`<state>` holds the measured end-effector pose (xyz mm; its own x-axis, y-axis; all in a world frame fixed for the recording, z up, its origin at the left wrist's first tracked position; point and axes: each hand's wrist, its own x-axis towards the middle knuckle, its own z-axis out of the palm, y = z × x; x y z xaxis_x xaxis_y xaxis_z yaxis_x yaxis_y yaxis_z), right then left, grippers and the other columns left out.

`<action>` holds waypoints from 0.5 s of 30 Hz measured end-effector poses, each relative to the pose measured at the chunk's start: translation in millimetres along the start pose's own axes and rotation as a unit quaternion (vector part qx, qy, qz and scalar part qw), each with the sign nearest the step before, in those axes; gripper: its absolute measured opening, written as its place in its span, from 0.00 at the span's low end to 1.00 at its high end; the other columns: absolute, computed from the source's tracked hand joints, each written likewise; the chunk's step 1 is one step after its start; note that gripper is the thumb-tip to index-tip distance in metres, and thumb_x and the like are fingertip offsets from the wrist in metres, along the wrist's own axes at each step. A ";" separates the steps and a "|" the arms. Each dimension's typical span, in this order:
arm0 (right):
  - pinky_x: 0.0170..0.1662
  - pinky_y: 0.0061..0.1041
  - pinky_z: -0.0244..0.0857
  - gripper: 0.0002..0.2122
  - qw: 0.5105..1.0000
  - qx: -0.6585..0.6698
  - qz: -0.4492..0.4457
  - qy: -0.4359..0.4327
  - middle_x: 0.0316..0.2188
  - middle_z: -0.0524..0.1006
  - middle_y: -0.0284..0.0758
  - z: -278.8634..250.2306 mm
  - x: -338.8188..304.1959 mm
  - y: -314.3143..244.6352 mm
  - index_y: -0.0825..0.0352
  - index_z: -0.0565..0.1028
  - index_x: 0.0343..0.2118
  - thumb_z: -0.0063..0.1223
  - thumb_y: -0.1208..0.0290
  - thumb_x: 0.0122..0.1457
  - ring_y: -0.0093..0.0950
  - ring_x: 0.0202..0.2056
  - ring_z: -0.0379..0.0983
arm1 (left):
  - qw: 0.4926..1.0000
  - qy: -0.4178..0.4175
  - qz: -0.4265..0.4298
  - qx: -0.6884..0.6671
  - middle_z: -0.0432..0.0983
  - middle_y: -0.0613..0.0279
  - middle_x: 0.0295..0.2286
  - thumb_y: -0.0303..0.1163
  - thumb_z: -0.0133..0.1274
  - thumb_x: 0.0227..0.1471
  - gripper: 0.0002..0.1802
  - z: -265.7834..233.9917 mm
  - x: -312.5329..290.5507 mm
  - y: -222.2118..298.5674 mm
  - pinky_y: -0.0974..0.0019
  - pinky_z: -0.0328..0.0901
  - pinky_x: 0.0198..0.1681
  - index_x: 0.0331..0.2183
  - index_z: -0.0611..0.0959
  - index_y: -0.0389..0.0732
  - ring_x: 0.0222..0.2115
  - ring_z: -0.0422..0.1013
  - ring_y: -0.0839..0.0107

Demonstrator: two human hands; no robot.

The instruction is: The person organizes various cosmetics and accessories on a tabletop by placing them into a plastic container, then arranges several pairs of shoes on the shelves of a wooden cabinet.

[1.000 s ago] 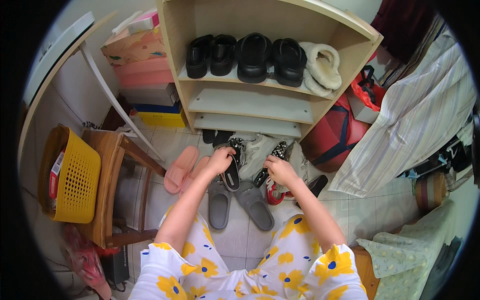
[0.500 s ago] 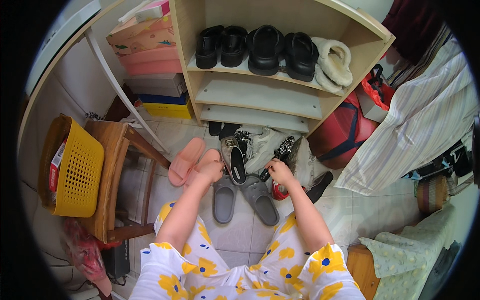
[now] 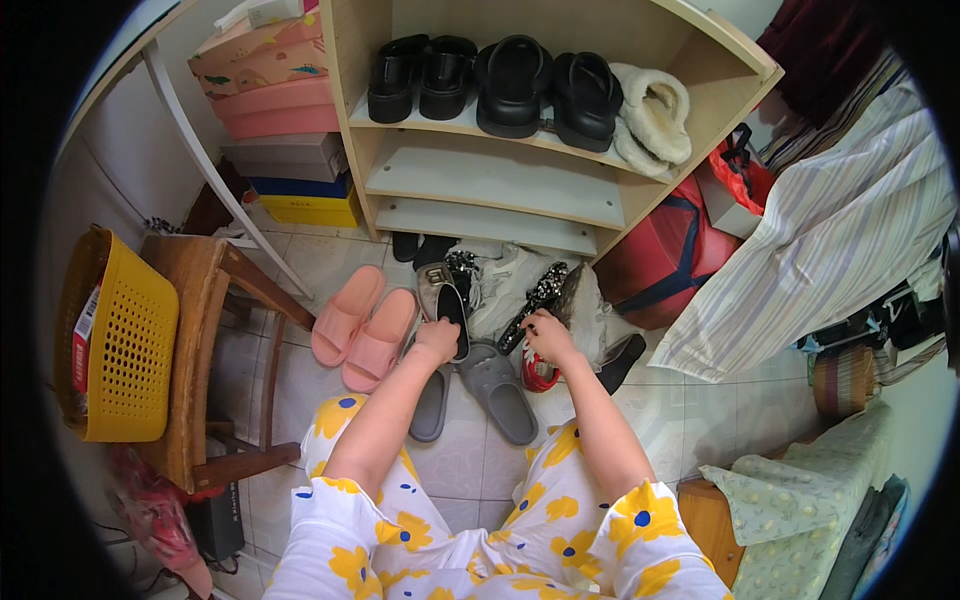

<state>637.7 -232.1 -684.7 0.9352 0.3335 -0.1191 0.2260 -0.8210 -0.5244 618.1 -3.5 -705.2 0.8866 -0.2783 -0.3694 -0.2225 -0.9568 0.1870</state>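
Clock: 12 = toward the shelf unit (image 3: 360, 200), seen from the wearer.

Hands well apart, both low over the shoe pile on the tiled floor. Left hand (image 3: 435, 342) is at the heel end of a silver-grey flat (image 3: 452, 308) with a black insole, fingers overlapping its rim. Can't tell if they're clamped or just touching. Right hand (image 3: 549, 336) has bent fingers at the near end of a black sequined shoe (image 3: 543, 290); grip there can't be read either.

Key relation: flat sits at 12 to 1 from the left hand, long axis 11 to 5, toe away, heel in close. Left is clearly nearer; from the right hand the flat is out around 10. Sequined shoe mirrors it: at 11 from the right hand, axis about 1 to 7, so the near ends of the two angle inward. Right hand nearer to that one.

Around them: white sneakers (image 3: 500, 300) between the two shoes. Pink slides (image 3: 372, 335) near the left hand, 9 to 10. Grey slides (image 3: 498, 395) at 5 to 6 from it. Red shoe (image 3: 540, 374) just beside the right hand at 6; black shoe (image 3: 622, 364) at 4.
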 end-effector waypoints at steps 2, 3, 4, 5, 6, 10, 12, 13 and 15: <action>0.38 0.32 0.61 0.08 0.999 0.001 0.018 0.026 0.32 0.70 0.41 -5.6 -0.4 9.9 0.67 0.72 0.29 0.43 0.75 0.46 0.41 0.33 0.67 | 1.000 0.005 0.018 -0.020 0.69 0.51 0.35 0.32 0.43 0.43 0.14 -6.1 4.9 7.1 0.56 0.65 0.35 0.35 0.74 0.39 0.35 0.69 0.56; 0.38 0.32 0.61 0.07 0.996 0.017 0.029 0.086 0.31 0.69 0.41 -9.2 1.4 15.1 0.67 0.72 0.28 0.43 0.75 0.46 0.41 0.33 0.67 | 0.999 0.019 0.021 -0.035 0.68 0.51 0.35 0.32 0.44 0.43 0.13 -8.0 5.3 10.7 0.55 0.65 0.34 0.34 0.74 0.39 0.34 0.69 0.55; 0.37 0.32 0.61 0.07 0.988 0.034 0.041 0.147 0.31 0.69 0.41 -12.8 2.5 23.2 0.67 0.72 0.28 0.43 0.75 0.46 0.41 0.33 0.67 | 0.999 0.019 0.024 -0.033 0.68 0.51 0.35 0.32 0.44 0.43 0.13 -10.9 6.1 15.8 0.55 0.65 0.34 0.34 0.74 0.39 0.34 0.69 0.55; 0.37 0.32 0.61 0.07 0.981 0.021 0.038 0.191 0.32 0.68 0.42 -16.3 3.9 32.5 0.67 0.72 0.28 0.42 0.76 0.46 0.41 0.33 0.67 | 0.998 0.027 0.026 -0.041 0.68 0.52 0.35 0.32 0.43 0.43 0.13 -13.0 5.4 19.2 0.55 0.65 0.35 0.34 0.74 0.40 0.34 0.69 0.56; 0.37 0.32 0.61 0.07 0.980 0.022 0.039 0.191 0.32 0.68 0.42 -18.6 2.8 41.8 0.67 0.72 0.28 0.42 0.76 0.46 0.41 0.33 0.67 | 0.998 0.036 0.027 -0.050 0.68 0.52 0.35 0.32 0.43 0.43 0.13 -14.7 4.7 20.7 0.55 0.65 0.35 0.34 0.75 0.41 0.34 0.69 0.56; 0.37 0.32 0.62 0.09 0.917 -0.014 0.187 0.351 0.31 0.69 0.44 -14.2 -11.5 95.3 0.70 0.71 0.30 0.45 0.73 0.46 0.41 0.33 0.67 | 0.993 0.054 0.044 -0.099 0.68 0.52 0.35 0.31 0.43 0.42 0.13 -11.8 12.3 24.9 0.55 0.64 0.37 0.34 0.75 0.42 0.35 0.68 0.56; 0.37 0.31 0.62 0.11 0.890 -0.034 0.279 0.358 0.31 0.70 0.44 -2.5 -31.0 149.3 0.70 0.70 0.32 0.46 0.72 0.45 0.39 0.33 0.68 | 0.978 0.076 0.069 -0.181 0.68 0.52 0.35 0.30 0.43 0.41 0.14 -11.6 28.1 30.0 0.57 0.63 0.39 0.34 0.76 0.41 0.36 0.67 0.55; 0.36 0.30 0.62 0.13 0.896 0.079 0.370 0.233 0.30 0.70 0.41 1.9 -44.4 184.8 0.70 0.69 0.34 0.47 0.71 0.44 0.36 0.32 0.67 | 0.968 0.091 0.095 -0.215 0.68 0.52 0.35 0.29 0.44 0.40 0.14 -13.4 40.4 36.4 0.59 0.62 0.40 0.34 0.76 0.40 0.37 0.66 0.54; 0.34 0.28 0.62 0.15 0.873 0.199 0.436 0.093 0.30 0.70 0.38 -1.4 -47.6 191.4 0.69 0.69 0.36 0.49 0.70 0.43 0.33 0.32 0.67 | 0.954 0.139 0.095 -0.249 0.68 0.51 0.36 0.28 0.44 0.40 0.13 -5.6 64.2 26.2 0.60 0.62 0.40 0.33 0.76 0.40 0.36 0.67 0.54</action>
<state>636.9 -405.8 -778.2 0.7405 -0.4498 -0.4993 -0.6720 -0.4869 -0.5580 671.5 -45.9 -718.8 0.9380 -0.3439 -0.0438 -0.2308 -0.7136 0.6614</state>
